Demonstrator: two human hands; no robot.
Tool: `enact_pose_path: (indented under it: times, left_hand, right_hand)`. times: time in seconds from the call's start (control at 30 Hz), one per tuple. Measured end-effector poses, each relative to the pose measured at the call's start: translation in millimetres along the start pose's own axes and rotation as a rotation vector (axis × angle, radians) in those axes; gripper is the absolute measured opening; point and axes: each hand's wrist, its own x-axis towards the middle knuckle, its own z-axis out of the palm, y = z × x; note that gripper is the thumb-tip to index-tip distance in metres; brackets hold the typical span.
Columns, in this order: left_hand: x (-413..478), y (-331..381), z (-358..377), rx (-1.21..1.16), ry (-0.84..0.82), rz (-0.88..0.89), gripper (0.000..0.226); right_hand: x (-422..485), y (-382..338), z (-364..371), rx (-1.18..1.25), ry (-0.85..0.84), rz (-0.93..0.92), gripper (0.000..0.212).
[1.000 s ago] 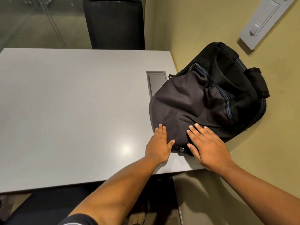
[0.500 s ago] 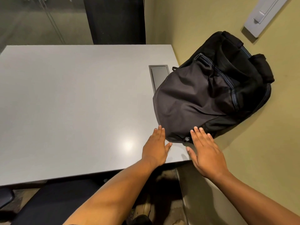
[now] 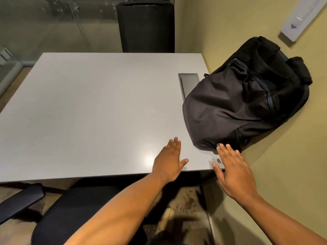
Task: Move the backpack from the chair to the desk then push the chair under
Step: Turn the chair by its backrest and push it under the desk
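Backpack on desk, both hands flat and empty at the near edge, chair not pushed under.

Soft dark grey-black fabric backpack sits on the far-right part of the pale grey rectangular desk, slumped against the yellow-green wall; zip lines and a dark carry strap show on top, no brand or readable writing visible. It partly covers the grey recessed cable hatch. Left hand spread wide, palm down over the desk, apart from the bag, holding nothing. Right hand also spread, empty, fingertips just at the bag's near bottom corner; contact cannot be told. Black padded office chair with armrest is near, left, its seat out from the desk. Second black chair back at far side. White wall fixture top right, no legible label.
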Motion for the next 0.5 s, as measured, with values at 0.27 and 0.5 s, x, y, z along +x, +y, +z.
enact_pose_path:
  times: [0.27,0.5]
  left_hand:
    - [-86,18,9,0.044,0.016,-0.032,0.075]
    - [-173,50,33,0.128,0.043,-0.047,0.074]
  right_hand:
    - [-70,-8,-2,0.044,0.024,-0.024,0.069]
    - [-149,-18,-5,0.132,0.036,-0.081,0.064]
